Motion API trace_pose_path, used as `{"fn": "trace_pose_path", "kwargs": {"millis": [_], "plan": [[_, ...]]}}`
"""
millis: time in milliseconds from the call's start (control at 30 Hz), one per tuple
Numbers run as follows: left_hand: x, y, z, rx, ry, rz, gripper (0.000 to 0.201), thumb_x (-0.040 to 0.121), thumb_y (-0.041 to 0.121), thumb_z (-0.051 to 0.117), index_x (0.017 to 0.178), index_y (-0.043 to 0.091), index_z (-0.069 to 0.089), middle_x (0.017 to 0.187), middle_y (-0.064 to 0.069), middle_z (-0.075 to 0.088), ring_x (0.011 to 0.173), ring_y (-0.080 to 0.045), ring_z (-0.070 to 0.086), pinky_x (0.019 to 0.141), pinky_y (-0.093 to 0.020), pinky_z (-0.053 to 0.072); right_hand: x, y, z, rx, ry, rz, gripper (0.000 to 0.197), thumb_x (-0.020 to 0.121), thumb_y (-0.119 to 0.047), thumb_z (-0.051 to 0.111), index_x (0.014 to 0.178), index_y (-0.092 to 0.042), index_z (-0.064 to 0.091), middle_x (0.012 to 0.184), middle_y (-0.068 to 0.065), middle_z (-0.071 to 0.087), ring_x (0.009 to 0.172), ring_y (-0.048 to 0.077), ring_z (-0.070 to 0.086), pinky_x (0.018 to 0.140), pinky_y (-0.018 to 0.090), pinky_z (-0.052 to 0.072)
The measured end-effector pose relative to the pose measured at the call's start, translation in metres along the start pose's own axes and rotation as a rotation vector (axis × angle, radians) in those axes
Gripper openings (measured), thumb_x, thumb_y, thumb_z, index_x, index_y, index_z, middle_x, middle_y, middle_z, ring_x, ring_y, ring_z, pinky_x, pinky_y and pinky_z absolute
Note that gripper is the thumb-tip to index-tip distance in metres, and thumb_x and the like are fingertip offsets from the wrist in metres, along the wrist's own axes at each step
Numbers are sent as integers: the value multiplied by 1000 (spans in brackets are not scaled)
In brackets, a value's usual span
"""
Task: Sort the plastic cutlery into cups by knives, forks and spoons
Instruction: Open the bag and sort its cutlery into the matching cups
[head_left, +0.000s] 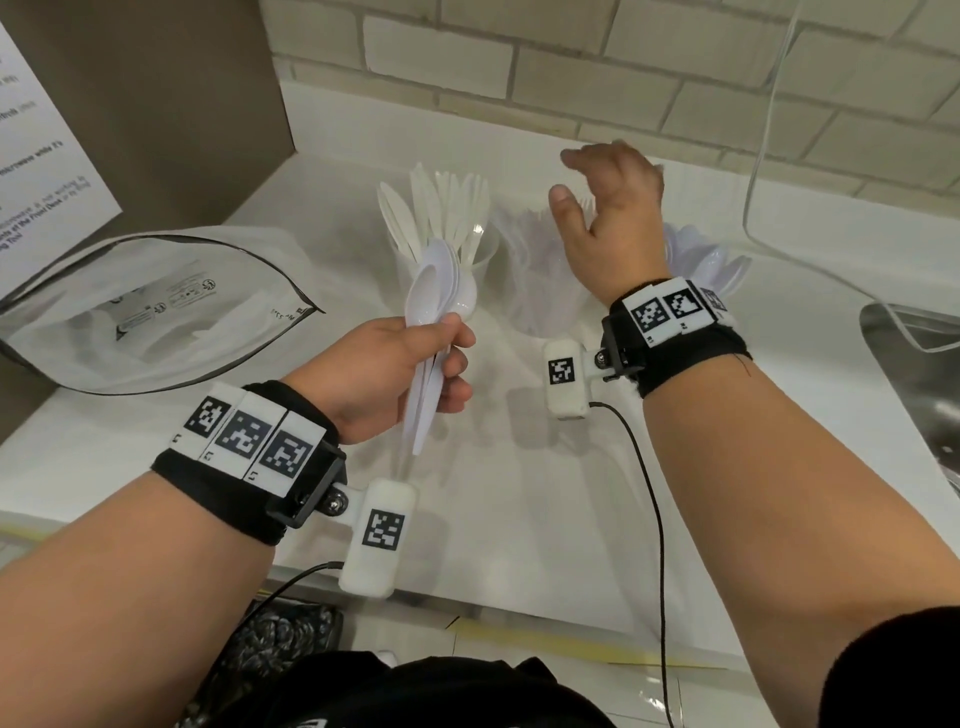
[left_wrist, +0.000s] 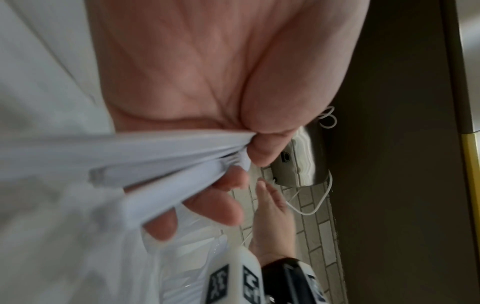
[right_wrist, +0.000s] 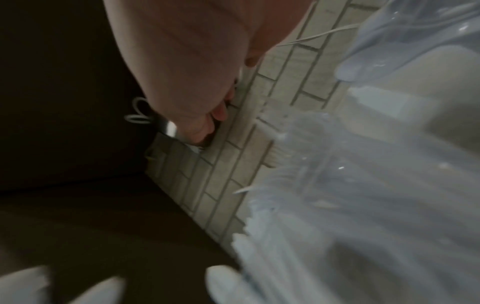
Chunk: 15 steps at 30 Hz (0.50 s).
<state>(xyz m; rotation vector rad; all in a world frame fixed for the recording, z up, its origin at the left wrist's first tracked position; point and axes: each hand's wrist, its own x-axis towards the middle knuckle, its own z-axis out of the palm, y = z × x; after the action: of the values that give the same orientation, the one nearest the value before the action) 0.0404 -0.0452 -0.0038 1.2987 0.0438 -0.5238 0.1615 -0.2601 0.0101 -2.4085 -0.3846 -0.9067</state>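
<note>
My left hand (head_left: 410, 364) grips a stacked bundle of white plastic spoons (head_left: 439, 291) above the counter; the left wrist view shows fingers (left_wrist: 221, 207) curled round the handles (left_wrist: 155, 156). Behind it stands a clear cup of knives (head_left: 447, 218). My right hand (head_left: 608, 208) hovers with fingers relaxed over the middle clear cup of forks (head_left: 545, 291) and holds nothing. A third cup with spoons (head_left: 711, 265) stands at the right, partly hidden by my right wrist. The right wrist view is blurred; fork tines (right_wrist: 270, 131) show below the hand.
An open clear plastic bag (head_left: 130, 306) lies at the left on the white counter (head_left: 519, 493). A brown wall panel rises behind the bag, a brick wall at the back. A white cable (head_left: 769, 104) hangs at right, beside a metal sink (head_left: 914, 374).
</note>
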Motion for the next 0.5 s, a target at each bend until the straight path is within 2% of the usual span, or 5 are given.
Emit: {"fn": "trace_pose_path", "kwargs": {"millis": [67, 133, 233, 367, 500], "plan": [[1, 1, 1, -22, -49, -8, 26, 95, 30, 50, 103, 8, 61, 72, -2, 52, 64, -22, 59, 85, -48, 53, -6, -20, -9, 130, 71, -9, 26, 91, -28, 54, 106, -13, 70, 107, 2, 64, 104, 20, 56, 96, 37, 43], [2, 2, 4, -42, -86, -15, 34, 89, 33, 52, 112, 9, 61, 75, -1, 53, 65, -21, 61, 82, -48, 55, -16, -45, -18, 300, -115, 125, 24, 93, -32, 54, 95, -15, 70, 92, -2, 68, 77, 12, 59, 74, 32, 50], [6, 2, 7, -60, -126, -20, 43, 84, 36, 53, 119, 12, 60, 78, 0, 54, 66, -18, 59, 72, -41, 58, -33, -69, -24, 504, -459, 374, 26, 95, -36, 52, 100, -14, 66, 80, 0, 70, 50, 14, 57, 48, 25, 42], [10, -3, 13, -43, -73, -21, 36, 93, 32, 49, 118, 8, 60, 83, -3, 58, 64, -18, 63, 65, -38, 58, -47, -73, -25, 808, -595, 623, 28, 97, -10, 50, 124, -8, 57, 60, -3, 63, 51, 17, 54, 42, 23, 36], [11, -4, 15, -36, -94, -36, 33, 98, 28, 45, 108, 3, 63, 89, -9, 70, 72, -23, 70, 69, -42, 60, -44, -72, -34, 1082, -594, 789, 25, 101, -6, 39, 115, -2, 59, 72, 11, 52, 51, 16, 45, 43, 23, 43]]}}
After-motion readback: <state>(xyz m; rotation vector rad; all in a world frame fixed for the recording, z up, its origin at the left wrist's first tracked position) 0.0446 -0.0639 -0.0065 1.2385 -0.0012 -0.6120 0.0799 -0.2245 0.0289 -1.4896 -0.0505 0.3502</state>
